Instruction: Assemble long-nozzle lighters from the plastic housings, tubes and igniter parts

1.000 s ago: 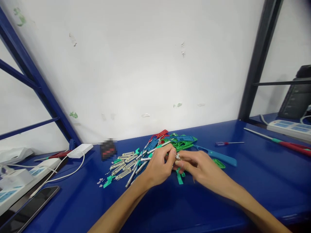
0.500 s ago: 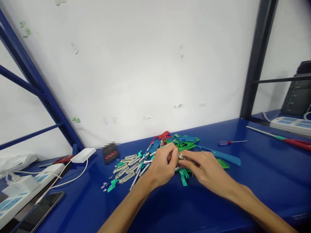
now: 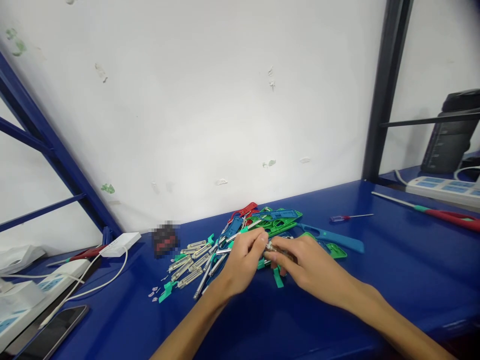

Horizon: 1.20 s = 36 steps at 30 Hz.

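My left hand (image 3: 242, 261) and my right hand (image 3: 305, 267) meet over a heap of plastic and metal parts on the blue bench (image 3: 393, 270). Both hands pinch one small silvery metal piece (image 3: 269, 246) between thumb and fingertips. Under and behind them lie green plastic handles (image 3: 279, 223), a blue plastic handle (image 3: 332, 239), a red plastic handle (image 3: 245, 210), and a teal plastic piece (image 3: 278, 277) poking out below my right hand. Several silvery metal blades (image 3: 189, 260) are spread to the left of my left hand.
A small red-handled screwdriver (image 3: 348, 217) lies right of the heap. A long red and green tool (image 3: 438, 212) and a white power strip (image 3: 444, 187) sit far right. At left are a white adapter (image 3: 120, 244) with cable, another power strip (image 3: 22, 300) and a phone (image 3: 52, 332).
The hands stay together on the small metal piece, shifted slightly down and left in the view; the camera has turned a little.
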{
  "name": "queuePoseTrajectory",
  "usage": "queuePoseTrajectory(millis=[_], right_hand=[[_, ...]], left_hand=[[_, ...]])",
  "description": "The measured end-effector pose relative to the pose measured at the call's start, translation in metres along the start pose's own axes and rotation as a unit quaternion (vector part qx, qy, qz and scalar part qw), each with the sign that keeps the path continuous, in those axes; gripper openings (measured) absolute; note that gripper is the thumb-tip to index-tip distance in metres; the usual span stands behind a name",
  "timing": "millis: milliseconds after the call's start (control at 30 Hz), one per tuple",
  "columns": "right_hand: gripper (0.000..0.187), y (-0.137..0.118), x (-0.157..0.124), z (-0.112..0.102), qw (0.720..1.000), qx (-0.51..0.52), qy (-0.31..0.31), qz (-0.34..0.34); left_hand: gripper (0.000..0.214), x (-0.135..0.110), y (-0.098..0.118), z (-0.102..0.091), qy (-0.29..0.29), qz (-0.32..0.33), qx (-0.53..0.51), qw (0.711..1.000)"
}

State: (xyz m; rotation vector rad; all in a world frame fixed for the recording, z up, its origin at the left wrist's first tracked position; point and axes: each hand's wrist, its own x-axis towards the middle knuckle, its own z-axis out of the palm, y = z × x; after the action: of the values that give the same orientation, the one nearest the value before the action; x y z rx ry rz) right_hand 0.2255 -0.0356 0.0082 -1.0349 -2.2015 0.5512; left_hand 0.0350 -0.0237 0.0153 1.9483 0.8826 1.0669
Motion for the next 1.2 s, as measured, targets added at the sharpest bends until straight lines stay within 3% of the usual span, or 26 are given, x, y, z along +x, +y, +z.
queuePoseTrajectory(millis=[300,567,733,800,933,1200], right_hand=[[0.037,-0.003,-0.001,-0.003,0.999,0.024,0.026,-0.013],[0.033,0.003,-0.004,0.002,0.995,-0.001,0.085,-0.053],[0.031,0.004,-0.005,0.004,0.99,-0.003,0.123,-0.072],[0.03,0.002,-0.007,0.002,0.983,0.002,0.164,-0.078],[0.033,0.0,-0.011,-0.007,0.959,0.021,0.272,-0.072],[0.034,0.001,-0.004,-0.013,0.969,0.034,0.241,-0.028]], left_hand=[[0.061,0.004,0.001,0.004,-0.015,-0.062,-0.114,0.991],[0.063,0.003,-0.001,0.005,-0.01,-0.095,-0.147,0.985],[0.042,0.005,-0.015,0.004,0.004,-0.102,-0.139,0.985],[0.031,0.007,-0.021,-0.004,0.017,-0.105,-0.129,0.986],[0.034,0.008,-0.029,-0.035,0.055,-0.111,-0.095,0.988],[0.037,0.01,-0.037,-0.072,0.082,-0.158,0.027,0.984]])
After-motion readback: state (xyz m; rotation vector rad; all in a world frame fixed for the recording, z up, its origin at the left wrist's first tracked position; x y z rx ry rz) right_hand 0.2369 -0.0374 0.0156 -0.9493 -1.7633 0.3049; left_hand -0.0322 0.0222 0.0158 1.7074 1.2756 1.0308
